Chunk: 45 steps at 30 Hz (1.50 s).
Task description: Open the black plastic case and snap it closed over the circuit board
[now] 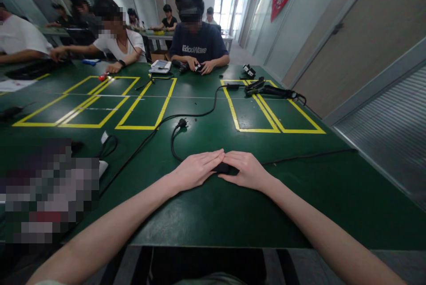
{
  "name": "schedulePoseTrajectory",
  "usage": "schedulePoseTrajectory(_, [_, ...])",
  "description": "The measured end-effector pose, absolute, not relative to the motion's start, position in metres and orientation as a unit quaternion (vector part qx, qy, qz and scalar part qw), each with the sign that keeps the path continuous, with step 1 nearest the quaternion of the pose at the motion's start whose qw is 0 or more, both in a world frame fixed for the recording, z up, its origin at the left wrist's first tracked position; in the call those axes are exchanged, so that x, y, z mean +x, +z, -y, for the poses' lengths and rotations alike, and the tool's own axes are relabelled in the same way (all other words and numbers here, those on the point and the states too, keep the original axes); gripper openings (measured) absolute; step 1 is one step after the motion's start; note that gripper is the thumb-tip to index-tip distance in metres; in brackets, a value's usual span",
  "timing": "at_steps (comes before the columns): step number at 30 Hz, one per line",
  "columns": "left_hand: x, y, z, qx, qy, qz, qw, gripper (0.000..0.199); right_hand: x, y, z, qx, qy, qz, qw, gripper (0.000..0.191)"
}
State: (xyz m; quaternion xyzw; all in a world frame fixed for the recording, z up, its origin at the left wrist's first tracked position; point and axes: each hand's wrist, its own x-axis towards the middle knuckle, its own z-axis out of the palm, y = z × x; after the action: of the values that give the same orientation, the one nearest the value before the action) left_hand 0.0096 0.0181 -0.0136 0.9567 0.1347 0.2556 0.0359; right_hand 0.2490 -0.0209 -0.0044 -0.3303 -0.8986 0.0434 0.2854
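Observation:
A black block that looks like a power adapter [222, 168] rests on the green table, mostly covered by my hands. My left hand [199, 167] lies over its left end, with the fingers pressed together. From the other side my right hand [245, 169] grips its right end between thumb and fingers. The fingertips of both hands meet above it. A short cord with a black plug [182, 123] curves out from behind my left hand. Past my right hand, a thin black cable [309, 156] runs toward the table's right edge.
A long black cable [140, 145] crosses the green table [213, 225] to a small black box [233, 86]. Yellow tape [259, 130] marks rectangles. Black devices [273, 91] lie at the far right. Across the table a person in a dark shirt [199, 41] handles a small object; others sit left.

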Motion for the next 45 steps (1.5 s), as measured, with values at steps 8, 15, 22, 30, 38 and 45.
schedulePoseTrajectory(8, [0.009, -0.001, -0.015, 0.949, 0.282, -0.112, -0.086, 0.041, 0.247, 0.006, 0.025, -0.439, 0.264, 0.803, 0.306, 0.029])
schedulePoseTrajectory(15, [0.008, -0.004, -0.017, 0.945, 0.248, -0.214, -0.005, 0.056, 0.247, -0.004, 0.021, -0.429, 0.272, 0.797, 0.328, 0.037])
schedulePoseTrajectory(22, [0.008, -0.001, -0.013, 0.943, 0.223, -0.241, 0.045, 0.038, 0.247, 0.007, 0.026, -0.367, 0.101, 0.874, 0.301, 0.030])
schedulePoseTrajectory(30, [0.006, 0.003, -0.015, 0.935, 0.226, -0.268, 0.064, 0.044, 0.253, 0.008, 0.024, -0.349, 0.034, 0.892, 0.283, 0.028])
schedulePoseTrajectory(38, [0.003, 0.003, -0.019, 0.942, 0.218, -0.256, 0.023, 0.050, 0.246, 0.007, 0.024, -0.371, 0.108, 0.884, 0.264, 0.035])
schedulePoseTrajectory(45, [-0.006, 0.011, -0.021, 0.913, 0.328, -0.242, -0.023, 0.058, 0.296, 0.022, 0.003, -0.529, 0.366, 0.603, 0.471, 0.047])
